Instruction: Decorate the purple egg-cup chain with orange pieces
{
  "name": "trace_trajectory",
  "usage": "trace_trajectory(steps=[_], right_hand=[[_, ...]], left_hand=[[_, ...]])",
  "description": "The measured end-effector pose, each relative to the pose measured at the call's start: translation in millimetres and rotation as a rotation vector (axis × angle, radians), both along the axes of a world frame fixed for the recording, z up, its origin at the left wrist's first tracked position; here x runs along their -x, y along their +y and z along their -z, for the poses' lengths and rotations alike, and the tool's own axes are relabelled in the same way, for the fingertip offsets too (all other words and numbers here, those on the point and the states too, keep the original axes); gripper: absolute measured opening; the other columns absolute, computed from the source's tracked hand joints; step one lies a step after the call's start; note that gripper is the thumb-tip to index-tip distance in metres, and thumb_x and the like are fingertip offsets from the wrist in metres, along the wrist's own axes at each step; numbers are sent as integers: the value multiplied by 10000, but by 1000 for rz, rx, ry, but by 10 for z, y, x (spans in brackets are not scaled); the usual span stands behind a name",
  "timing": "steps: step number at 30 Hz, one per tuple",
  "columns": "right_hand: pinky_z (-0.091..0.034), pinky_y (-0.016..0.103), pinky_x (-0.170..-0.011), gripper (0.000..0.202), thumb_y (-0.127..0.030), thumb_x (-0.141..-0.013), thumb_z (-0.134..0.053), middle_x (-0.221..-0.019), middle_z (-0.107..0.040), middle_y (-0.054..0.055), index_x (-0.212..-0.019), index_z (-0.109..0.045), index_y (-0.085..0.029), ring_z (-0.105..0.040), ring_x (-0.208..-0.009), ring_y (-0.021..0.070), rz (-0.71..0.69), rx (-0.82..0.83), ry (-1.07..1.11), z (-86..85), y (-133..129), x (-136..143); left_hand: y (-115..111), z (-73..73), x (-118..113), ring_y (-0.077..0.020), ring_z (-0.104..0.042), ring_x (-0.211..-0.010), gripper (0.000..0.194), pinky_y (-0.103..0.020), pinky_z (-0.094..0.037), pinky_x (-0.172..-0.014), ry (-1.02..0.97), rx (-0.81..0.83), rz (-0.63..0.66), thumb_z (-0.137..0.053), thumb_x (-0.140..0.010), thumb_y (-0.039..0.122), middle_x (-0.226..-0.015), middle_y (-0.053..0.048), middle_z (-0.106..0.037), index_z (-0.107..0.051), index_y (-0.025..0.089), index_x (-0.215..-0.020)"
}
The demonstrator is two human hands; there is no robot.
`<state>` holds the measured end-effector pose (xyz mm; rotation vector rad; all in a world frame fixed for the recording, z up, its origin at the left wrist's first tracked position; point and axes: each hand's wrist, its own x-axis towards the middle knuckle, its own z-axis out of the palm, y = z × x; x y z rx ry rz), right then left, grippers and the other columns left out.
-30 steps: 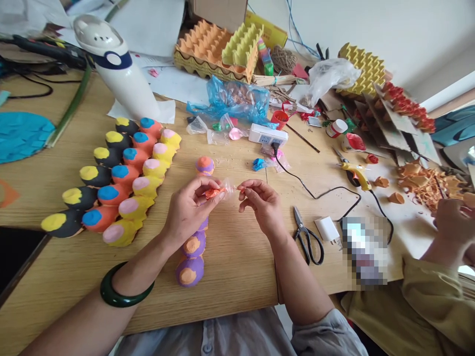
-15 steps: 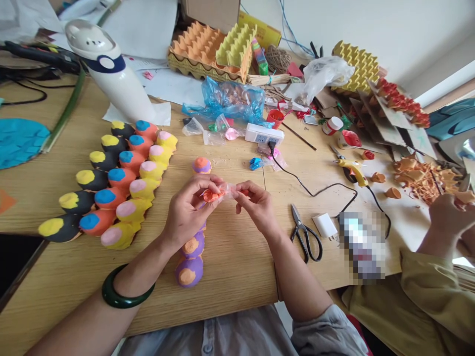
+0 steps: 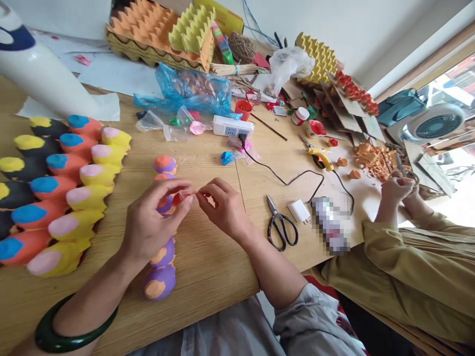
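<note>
Between the fingertips of my left hand (image 3: 150, 212) is a small clear plastic bag (image 3: 181, 197) with something orange-red in it, mostly hidden by the fingers. My right hand (image 3: 224, 207) pinches the twisted end of that bag. Beneath my left hand runs a row of purple egg-carton cups (image 3: 162, 282) with orange tips, partly covered by the hand. To the left stand rows of painted cups: black cups (image 3: 27, 165) with yellow tips, orange cups (image 3: 46, 189) with blue tips, and yellow cups (image 3: 88, 198) with pink tips.
Black-handled scissors (image 3: 280, 227) and a white charger (image 3: 299, 211) lie right of my hands. A power strip (image 3: 233, 127) trails its cord across the table. Farther right are a yellow glue gun (image 3: 322, 159) and a co-worker's hands (image 3: 399, 190). Egg trays (image 3: 148, 37) stand behind.
The view has swung right, so the table things appear farther left and a fan shows. The orange-red stuff is now more hidden by my left fingers. Both hands stay on the bag.
</note>
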<state>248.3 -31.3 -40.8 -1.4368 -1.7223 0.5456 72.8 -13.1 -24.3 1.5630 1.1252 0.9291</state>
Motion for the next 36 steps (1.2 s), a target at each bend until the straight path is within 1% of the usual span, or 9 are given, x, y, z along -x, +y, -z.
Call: trace_trajectory(steps=[3,7,12,15,18,24,30,33,36], right_hand=[[-474,281,-693,193,-274,-999,-607,-858,-622,35,-838,-681,-199,-546,-712,136,-19,25,73,10,12,-8],[-474,271,-665,260,-384,-1000,-622,-858,-630,31,-859,-719,-188,-564,-704,125,-129,69,236,-6,35,-87],[-462,260,-623,359,-506,-960,-656,-833,-635,24,-808,-729,-189,-564,-689,120,-335,152,303,-81,55,-208],[-469,256,-569,383,-550,-927,-682,-836,-640,27,-795,-728,-193,-559,-650,119,-416,243,377,-106,58,-232],[-495,254,-554,380,-563,-901,-711,-847,-632,27,-829,-715,-190,-570,-653,121,-412,273,436,-124,45,-217],[-572,283,-716,225,-376,-977,-684,-941,-656,44,-1103,-720,-193,-638,-808,141,-442,43,309,-169,2,-168],[-594,321,-806,147,-212,-1017,-623,-1002,-655,72,-1084,-754,-218,-665,-903,163,-507,-203,149,-178,-26,-122],[-604,321,-801,129,-196,-1020,-613,-1006,-663,79,-1093,-719,-210,-671,-901,167,-475,-215,99,-160,-39,-81],[-601,305,-753,102,-166,-1021,-602,-988,-679,80,-1086,-672,-200,-666,-858,160,-440,-247,69,-128,-42,-41]], left_hand=[[10,-8,-22,-262,-744,-1024,202,-394,-584,-982,141,-107,-63,-704,-888,481,-1085,67,-784,-755,328,-1011],[37,-72,6,-250,-766,-904,258,-356,-613,-874,150,-31,-49,-688,-868,532,-1014,45,-809,-762,304,-962],[47,-154,138,-247,-739,-748,315,-337,-607,-702,87,136,127,-736,-819,580,-850,-30,-791,-792,275,-877],[33,-179,192,-251,-734,-792,289,-371,-613,-719,2,235,205,-753,-827,540,-893,-78,-793,-814,258,-847],[14,-172,197,-270,-738,-886,232,-416,-623,-779,-105,301,166,-788,-805,483,-963,-103,-797,-828,256,-828],[-33,-126,159,-186,-687,-808,181,-295,-565,-743,-292,495,16,-829,-756,395,-854,-51,-770,-834,229,-826],[-102,-136,128,-173,-647,-682,233,-298,-558,-662,-442,639,-18,-882,-694,439,-717,-28,-724,-786,226,-705],[-119,-111,139,-199,-669,-708,246,-353,-591,-715,-429,567,-43,-847,-741,470,-738,-34,-730,-772,236,-720],[-124,-83,180,-225,-699,-800,254,-367,-596,-766,-249,356,-45,-737,-863,488,-816,-51,-757,-784,246,-803]])
